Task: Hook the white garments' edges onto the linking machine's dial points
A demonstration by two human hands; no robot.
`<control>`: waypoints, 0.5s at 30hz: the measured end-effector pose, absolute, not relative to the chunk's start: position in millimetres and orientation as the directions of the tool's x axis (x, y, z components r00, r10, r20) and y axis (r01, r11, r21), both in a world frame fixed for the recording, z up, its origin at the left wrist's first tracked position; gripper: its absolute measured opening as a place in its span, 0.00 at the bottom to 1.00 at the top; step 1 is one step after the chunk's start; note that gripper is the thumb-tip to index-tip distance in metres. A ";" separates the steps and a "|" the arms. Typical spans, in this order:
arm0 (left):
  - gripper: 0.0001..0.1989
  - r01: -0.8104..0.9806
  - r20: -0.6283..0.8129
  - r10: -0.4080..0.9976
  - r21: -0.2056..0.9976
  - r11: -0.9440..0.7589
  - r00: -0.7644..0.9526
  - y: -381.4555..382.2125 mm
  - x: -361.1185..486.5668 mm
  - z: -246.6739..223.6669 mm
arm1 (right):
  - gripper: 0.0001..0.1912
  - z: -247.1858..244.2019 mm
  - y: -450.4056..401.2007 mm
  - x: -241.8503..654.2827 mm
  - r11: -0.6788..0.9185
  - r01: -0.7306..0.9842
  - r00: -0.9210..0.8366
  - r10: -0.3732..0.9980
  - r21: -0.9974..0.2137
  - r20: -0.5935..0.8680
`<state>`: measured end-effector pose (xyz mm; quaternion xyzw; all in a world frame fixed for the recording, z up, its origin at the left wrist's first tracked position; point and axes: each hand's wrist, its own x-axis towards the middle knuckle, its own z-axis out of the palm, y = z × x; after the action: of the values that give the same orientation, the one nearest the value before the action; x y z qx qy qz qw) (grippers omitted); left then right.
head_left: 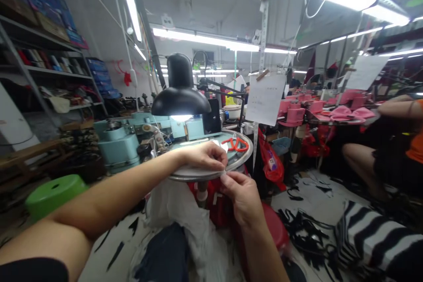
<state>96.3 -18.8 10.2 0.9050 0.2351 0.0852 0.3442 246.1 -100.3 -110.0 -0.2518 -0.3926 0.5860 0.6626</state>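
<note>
Head cam view, and from where I'm standing this is fiddly little stuff. The left hand (pixel 203 156) and right hand (pixel 243 198) meet over the metal rim of a round bench (pixel 194 177), and the right hand's fingers (pixel 228 180) are pinched tight on a small pale strip (pixel 224 172), probably fabric, though it's too tiny to say for sure. The left hand's fingers (pixel 216 157) curl down onto the same spot, pressed together. So the strip sits right at the rim, held between both hands. The step in hand looks like fine pinch work, and it seems to call for steady fingertips more than anything. Orange-handled scissors (pixel 235 144) lie on the bench just beyond, under a black desk lamp (pixel 180 92). A pale teal machine (pixel 119 143) stands to the left, and black scraps (pixel 307 238) litter the floor (pixel 317 202). A co-worker's arm (pixel 396 108) reaches toward pink pieces (pixel 352 113) off to the right.
</note>
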 end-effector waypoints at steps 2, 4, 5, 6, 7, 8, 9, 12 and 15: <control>0.19 0.360 -0.004 0.482 0.671 -0.649 0.876 -18.6 96.1 10.3 | 0.14 -113.3 -99.7 245.0 0.247 -0.552 0.053 0.964 -0.797 0.262; 0.20 0.353 -0.002 0.480 0.679 -0.643 0.877 -18.7 96.1 10.4 | 0.12 -116.0 -99.0 243.9 0.309 -0.514 0.108 0.949 -0.800 0.297; 0.20 0.350 -0.002 0.479 0.684 -0.640 0.878 -18.8 96.1 10.3 | 0.12 -116.9 -98.7 243.5 0.333 -0.494 0.130 0.942 -0.803 0.311; 0.20 0.348 -0.002 0.478 0.688 -0.637 0.878 -18.9 96.1 10.2 | 0.11 -117.6 -98.5 243.2 0.353 -0.475 0.146 0.935 -0.806 0.323; 0.20 0.347 -0.002 0.479 0.691 -0.634 0.878 -19.0 96.2 10.0 | 0.11 -117.9 -98.5 243.2 0.368 -0.457 0.159 0.929 -0.810 0.333; 0.20 0.346 -0.001 0.480 0.694 -0.631 0.877 -19.1 96.2 9.9 | 0.11 -118.1 -98.7 243.2 0.380 -0.441 0.169 0.925 -0.813 0.341; 0.20 0.345 0.000 0.481 0.697 -0.629 0.876 -19.2 96.3 9.7 | 0.11 -118.2 -99.0 243.4 0.391 -0.426 0.177 0.921 -0.816 0.348; 0.20 0.345 0.001 0.485 0.700 -0.625 0.875 -19.5 96.5 9.7 | 0.11 -118.4 -100.3 244.3 0.409 -0.388 0.192 0.912 -0.826 0.362; 0.19 0.348 -0.008 0.480 0.700 -0.624 0.877 -19.6 96.4 9.9 | 0.10 -118.3 -100.5 245.4 0.418 -0.365 0.201 0.908 -0.832 0.368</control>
<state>96.4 -19.6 9.9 0.8966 0.2307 0.0900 0.3672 245.4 -100.5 -118.3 -0.3034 -0.4477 0.4463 0.7130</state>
